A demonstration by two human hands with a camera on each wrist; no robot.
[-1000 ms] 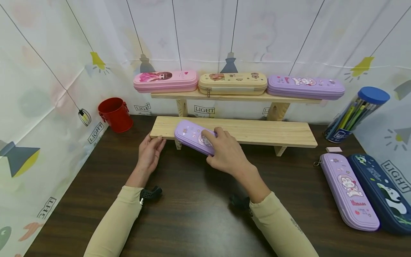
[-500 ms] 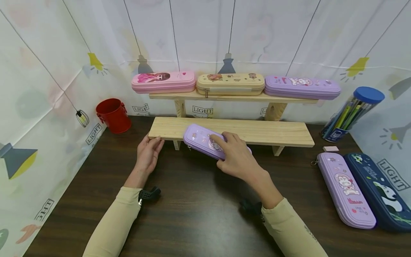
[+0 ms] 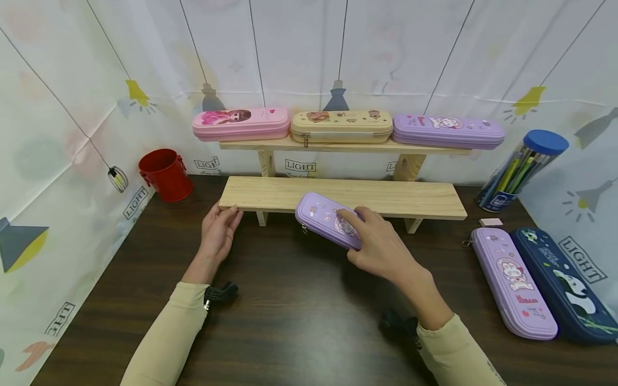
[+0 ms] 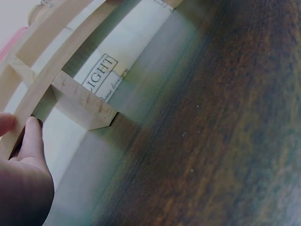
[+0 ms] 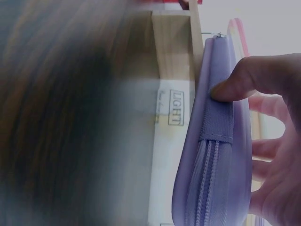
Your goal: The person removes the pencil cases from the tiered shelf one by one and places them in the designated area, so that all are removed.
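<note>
My right hand (image 3: 383,244) grips a purple pencil case (image 3: 325,217) in front of the lower board of a wooden shelf (image 3: 270,193). In the right wrist view the thumb presses the fabric side of the pencil case (image 5: 218,113), near its zipper, and the fingers lie on the lid. My left hand (image 3: 217,233) pinches the left front corner of the lower board, thumb on top and fingers beneath. The left wrist view shows this hand (image 4: 26,174) at the board's edge, beside a wooden support leg (image 4: 84,101).
On the upper board sit a pink case (image 3: 241,124), a cream case (image 3: 341,127) and a purple case (image 3: 448,131). A red bucket (image 3: 166,174) stands left. At right are a pen jar (image 3: 521,171), an eraser (image 3: 491,222), another purple case (image 3: 514,284) and a navy panda case (image 3: 567,289).
My right hand has carried the purple pencil case to the right and slightly down along the shelf's front. The left hand keeps its hold on the board corner. The view has shifted slightly.
</note>
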